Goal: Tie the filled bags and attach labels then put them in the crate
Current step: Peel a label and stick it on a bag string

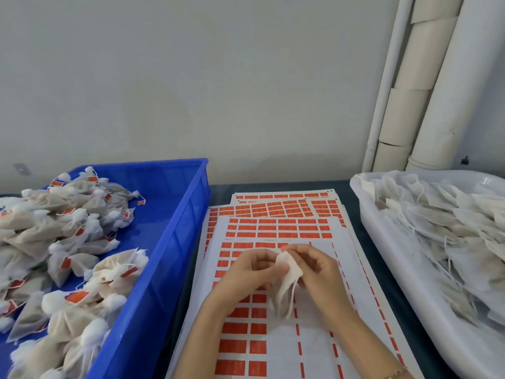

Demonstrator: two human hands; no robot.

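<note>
Both hands work above the label sheets (pixel 276 228), mid-table.

Left hand (pixel 251 269): fingers curled, thumb and fingertips pinching the upper edge of one small filled bag (pixel 287 280). Right hand (pixel 321 272): fingers curled, pinching the same bag from its right side.

The bag hangs between the two hands, over the topmost sheet and outside the crate. Its loose drawstring (pixel 293 295) trails below.

The sheets carry rows of orange labels, with gaps on the topmost. The blue crate (pixel 188 214) on the left holds a heap of tied bags (pixel 68 242) with orange tags. The white tub (pixel 388 258) on the right holds flat bags (pixel 442 236) with loose strings. Pale pipes (pixel 426 86) stand against the wall behind.
</note>
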